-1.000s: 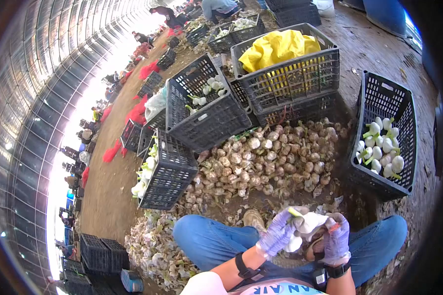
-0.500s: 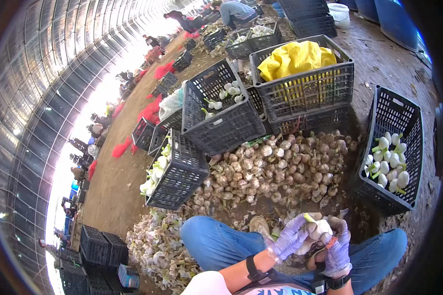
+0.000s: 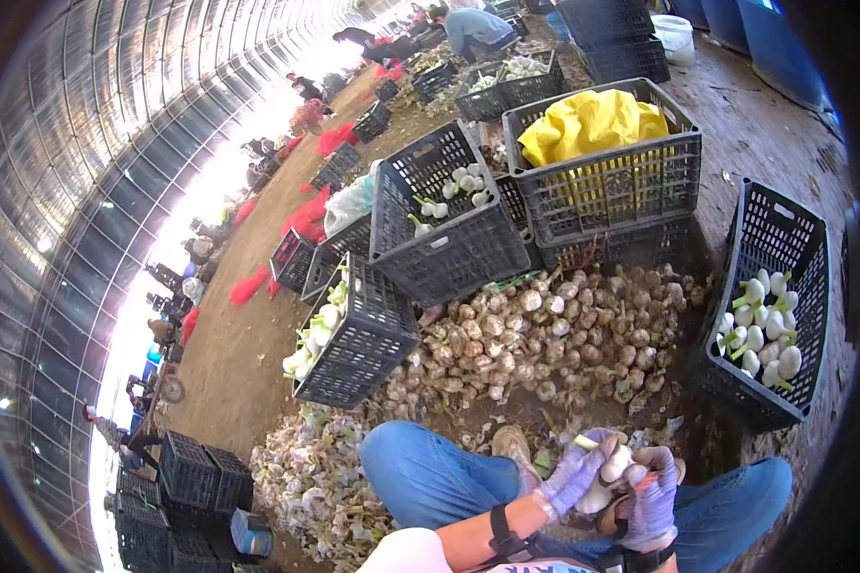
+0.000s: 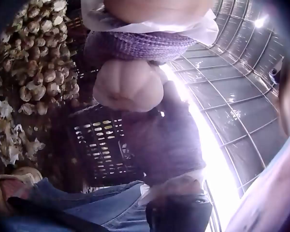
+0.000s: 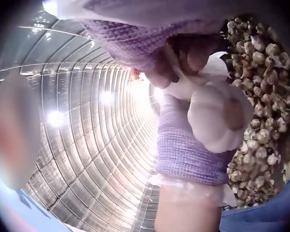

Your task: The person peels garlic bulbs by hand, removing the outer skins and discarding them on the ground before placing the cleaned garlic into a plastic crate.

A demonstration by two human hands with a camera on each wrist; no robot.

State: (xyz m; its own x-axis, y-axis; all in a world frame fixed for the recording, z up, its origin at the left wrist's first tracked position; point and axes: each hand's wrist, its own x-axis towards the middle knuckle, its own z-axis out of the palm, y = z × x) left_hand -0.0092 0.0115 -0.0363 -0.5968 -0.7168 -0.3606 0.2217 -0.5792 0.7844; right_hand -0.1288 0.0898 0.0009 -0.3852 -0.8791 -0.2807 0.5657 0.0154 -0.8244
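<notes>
Both hands wear purple knitted gloves with bare fingertips. In the head view the left hand (image 3: 571,479) grips a white garlic bulb (image 3: 617,464) with a green stem, and a second bulb (image 3: 594,498) sits lower against that palm. The right hand (image 3: 653,504) meets it from the right, its fingers pinching papery skin at the bulb. A large bulb (image 4: 128,86) shows beside the left glove (image 4: 145,46) in the left wrist view. In the right wrist view one bulb (image 5: 217,117) lies by the left glove (image 5: 191,152), below the right glove's (image 5: 130,41) curled fingers.
Unpeeled garlic (image 3: 545,334) is heaped on the ground ahead, with peelings (image 3: 315,477) at the left. Black crates stand around: one with peeled bulbs (image 3: 760,325) at right, one with yellow cloth (image 3: 592,124), others at left. People sit farther back.
The head view has tilted, so the crates appear shifted right and down. The hands have lowered slightly and stay together at the bulbs; the right fingers have moved on the upper bulb.
</notes>
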